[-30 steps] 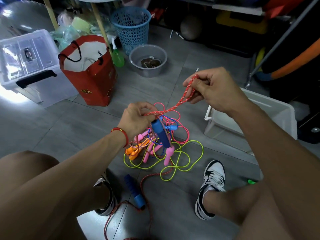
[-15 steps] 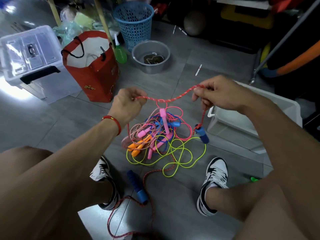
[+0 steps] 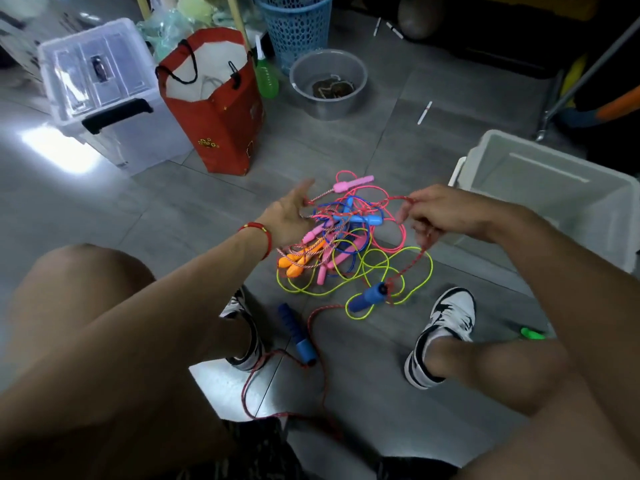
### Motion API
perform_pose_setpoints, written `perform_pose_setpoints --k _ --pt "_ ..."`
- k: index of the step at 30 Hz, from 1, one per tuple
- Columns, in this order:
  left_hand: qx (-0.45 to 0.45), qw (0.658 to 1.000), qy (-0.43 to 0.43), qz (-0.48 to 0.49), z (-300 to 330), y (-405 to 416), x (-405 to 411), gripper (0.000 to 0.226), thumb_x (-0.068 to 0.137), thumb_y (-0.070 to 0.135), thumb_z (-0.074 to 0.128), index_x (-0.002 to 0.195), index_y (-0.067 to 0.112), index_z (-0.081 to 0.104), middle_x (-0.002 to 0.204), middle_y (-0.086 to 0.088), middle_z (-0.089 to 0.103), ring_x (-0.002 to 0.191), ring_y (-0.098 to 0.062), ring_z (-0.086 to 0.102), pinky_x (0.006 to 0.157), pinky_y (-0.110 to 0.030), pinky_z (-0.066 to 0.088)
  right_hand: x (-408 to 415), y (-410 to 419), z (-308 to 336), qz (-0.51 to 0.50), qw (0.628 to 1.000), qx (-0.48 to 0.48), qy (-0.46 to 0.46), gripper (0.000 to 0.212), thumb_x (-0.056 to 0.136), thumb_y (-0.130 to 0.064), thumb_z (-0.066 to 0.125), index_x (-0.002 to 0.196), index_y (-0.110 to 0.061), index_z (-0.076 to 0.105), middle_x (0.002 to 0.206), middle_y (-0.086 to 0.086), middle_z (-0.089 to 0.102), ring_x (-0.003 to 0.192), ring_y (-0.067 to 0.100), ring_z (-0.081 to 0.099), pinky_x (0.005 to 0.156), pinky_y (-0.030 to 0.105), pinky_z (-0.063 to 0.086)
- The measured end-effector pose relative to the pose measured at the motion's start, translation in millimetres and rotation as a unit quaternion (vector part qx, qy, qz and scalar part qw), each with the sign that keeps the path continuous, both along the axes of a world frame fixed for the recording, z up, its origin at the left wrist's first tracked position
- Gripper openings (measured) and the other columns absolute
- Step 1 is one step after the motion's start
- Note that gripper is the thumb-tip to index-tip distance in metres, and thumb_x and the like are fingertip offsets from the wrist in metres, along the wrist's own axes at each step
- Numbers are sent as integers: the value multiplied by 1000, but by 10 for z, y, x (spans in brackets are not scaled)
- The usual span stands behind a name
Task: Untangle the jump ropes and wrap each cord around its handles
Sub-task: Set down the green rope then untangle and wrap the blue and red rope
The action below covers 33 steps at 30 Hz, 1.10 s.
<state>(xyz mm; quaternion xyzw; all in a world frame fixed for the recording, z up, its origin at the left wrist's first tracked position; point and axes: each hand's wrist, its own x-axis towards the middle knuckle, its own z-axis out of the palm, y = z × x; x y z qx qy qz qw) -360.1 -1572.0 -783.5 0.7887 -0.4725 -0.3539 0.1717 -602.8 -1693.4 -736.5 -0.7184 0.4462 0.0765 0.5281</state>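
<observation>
A tangle of jump ropes lies on the grey floor between my feet: pink, blue, yellow-green and braided cords with pink and orange handles. My right hand pinches the red braided cord, which drops to a blue handle at the pile's near edge. The same cord runs on to a second blue handle near my left shoe. My left hand hovers at the pile's left side with fingers spread, holding nothing.
A red paper bag and a clear lidded box stand at the back left. A grey bowl and a blue basket sit behind the pile. An open white bin is at the right.
My left hand has let go of the red cord and opened beside the pile. My right hand has lowered with the cord, and the blue handle now rests on the floor.
</observation>
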Motion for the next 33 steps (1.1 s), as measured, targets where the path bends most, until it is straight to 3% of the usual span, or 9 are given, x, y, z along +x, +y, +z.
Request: perform_pose_setpoints --k 3,9,12,15,20,23,26,29,33 --pt "102 994 0 -41 -391 251 -34 100 65 49 66 153 20 29 135 -11 58 121 -30 57 103 -35 45 -28 177 -313 -23 1000 15 6 24 103 2 32 108 0 55 66 12 55 58 26 58 54 34 55" --pt "281 946 -103 -121 -1493 920 -153 51 89 25 63 138 17 51 134 -11 58 125 -30 55 104 -34 44 -33 408 -1182 -219 967 126 -36 14 104 -6 45 110 0 55 73 15 62 49 16 66 49 27 57" --pt "298 935 -115 -153 -1974 1173 -173 37 84 30 65 119 19 62 126 -8 63 118 -28 59 101 -34 48 22 546 -1722 -309 938 140 -72 10 105 -16 47 108 -8 53 82 11 64 62 14 64 62 27 55" --pt "275 923 -140 -228 -2154 1254 -232 45 86 25 63 129 20 55 133 -7 55 124 -30 53 100 -40 48 -38 618 -2353 -380 920 90 -10 7 101 -20 53 104 -16 59 87 8 62 71 15 57 67 32 48" --pt "264 857 -226 -379 -2366 1165 -266 74 89 19 63 153 32 28 157 -3 21 142 -28 26 97 -42 44 -320 939 -3162 -212 956 -54 193 31 77 -32 65 101 -14 72 110 21 60 100 37 58 92 37 48" --pt "222 818 -315 -427 -2515 1187 -357 60 97 17 49 153 22 28 152 -11 30 141 -33 28 100 -47 42 -313 1070 -3238 -177 943 -167 228 35 74 -38 62 106 -24 67 123 14 43 109 39 48 100 44 44" --pt "213 765 -374 -478 -2603 1125 -422 58 99 16 43 154 16 23 145 -14 39 135 -37 33 107 -56 33 -318 1090 -3289 -144 935 -126 298 35 86 -35 61 119 -25 62 141 18 38 124 41 44 107 48 39" --pt "252 795 -330 -443 -2492 977 -437 51 94 30 54 143 22 41 131 -6 55 124 -32 49 107 -52 33 -281 1117 -3289 -139 937 -108 302 28 88 -29 61 114 -19 61 123 21 53 115 40 51 98 48 45" --pt "378 905 -141 -134 -2140 791 -419 49 89 53 55 122 19 49 104 -6 62 98 -33 66 74 -32 46 -12 1334 -3025 -317 925 -16 206 23 84 -20 67 103 -17 55 109 15 63 101 33 60 86 42 49"
